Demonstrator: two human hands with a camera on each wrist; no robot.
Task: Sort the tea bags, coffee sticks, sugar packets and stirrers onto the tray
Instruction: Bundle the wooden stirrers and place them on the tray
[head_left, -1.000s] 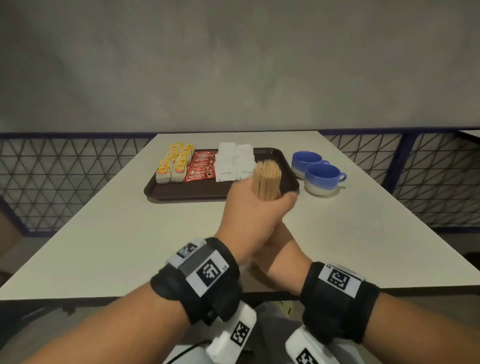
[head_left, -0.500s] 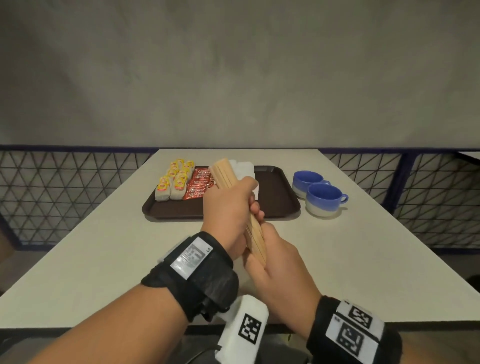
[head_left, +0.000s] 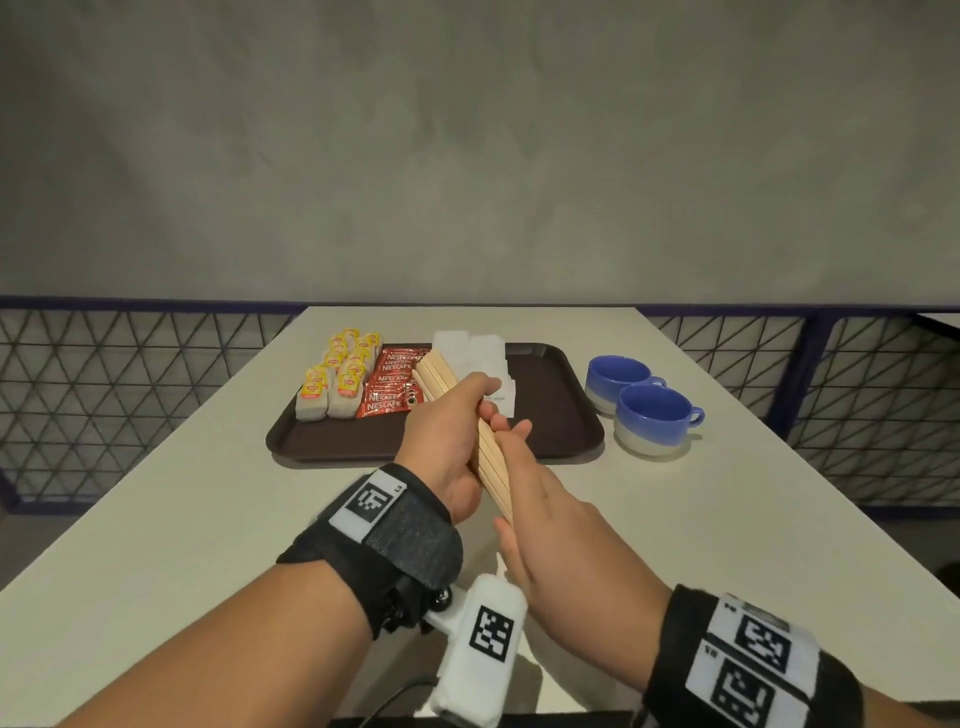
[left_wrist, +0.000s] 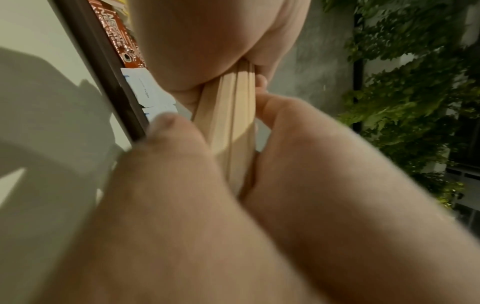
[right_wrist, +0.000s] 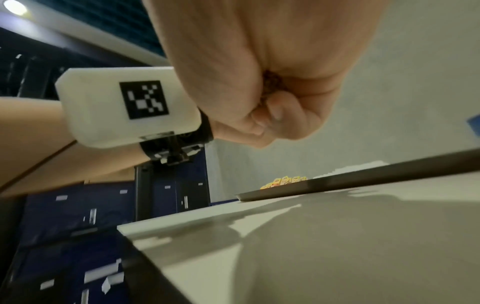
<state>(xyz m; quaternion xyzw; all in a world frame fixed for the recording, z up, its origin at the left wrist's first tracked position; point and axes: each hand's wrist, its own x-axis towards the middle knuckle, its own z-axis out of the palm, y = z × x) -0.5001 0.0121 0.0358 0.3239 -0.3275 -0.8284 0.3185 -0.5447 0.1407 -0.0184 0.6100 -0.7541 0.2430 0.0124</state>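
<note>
A bundle of wooden stirrers (head_left: 491, 462) is tilted in the air in front of the brown tray (head_left: 561, 421), with its upper end over the coffee sticks. My left hand (head_left: 447, 431) grips the bundle's upper half. My right hand (head_left: 545, 504) holds the lower half between thumb and fingers. In the left wrist view the stirrers (left_wrist: 233, 127) run between both hands. On the tray lie yellow-tagged tea bags (head_left: 337, 382) at the left, red coffee sticks (head_left: 389, 387) beside them and white sugar packets (head_left: 478, 351) behind my left hand. The tray's right part is bare.
Two blue-and-white cups (head_left: 652, 415) stand on the table just right of the tray. The white table (head_left: 208, 519) is narrow, with a mesh railing (head_left: 104, 389) on both sides and a grey wall behind. The tray's rim (right_wrist: 363, 176) shows low in the right wrist view.
The stirrer bundle stood upright in front of the tray a second ago. It has tipped to lean far-left, and my right hand has slid up along its lower half.
</note>
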